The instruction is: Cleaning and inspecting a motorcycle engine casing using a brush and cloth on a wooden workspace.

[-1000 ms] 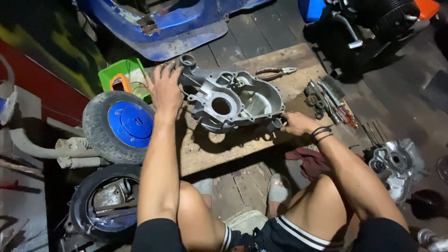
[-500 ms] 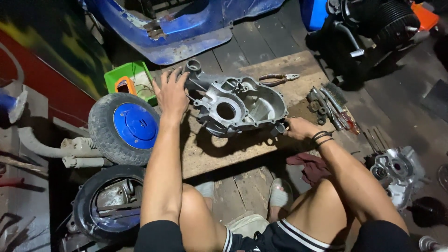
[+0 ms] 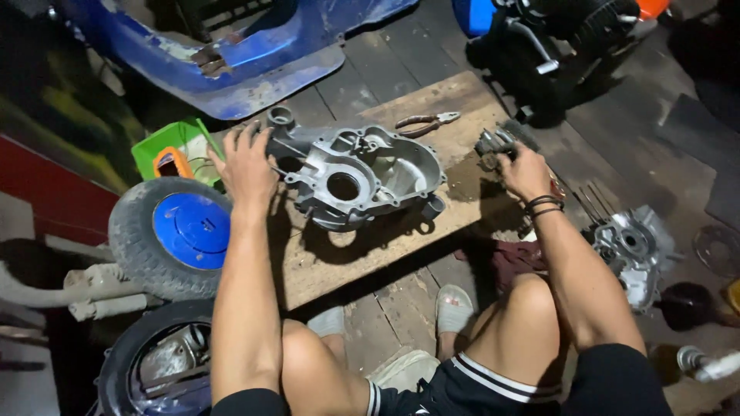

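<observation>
An aluminium engine crankcase half (image 3: 358,177) is laid on a wooden board (image 3: 362,246), its long axis running left to right between the hands. Its left end is pressed by the open, flat left hand (image 3: 248,166). Just beyond its right end, the right hand (image 3: 524,171) is closed around a small dark metal part (image 3: 493,143).

the left hand (image 3: 248,166) covers the near left end of the engine case (image 3: 358,176), so what the fingers press there cannot be seen. the right hand (image 3: 524,171) closes over small dark parts (image 3: 493,142); their kind is too murky to tell, and the grip is hidden. the blue panel (image 3: 254,62) runs off the top edge. the tyre (image 3: 127,370) at bottom left is cut by the frame. a second case (image 3: 636,246) sits in shadow, its details blurred. the bike (image 3: 555,38) at top right is cut off.
</observation>
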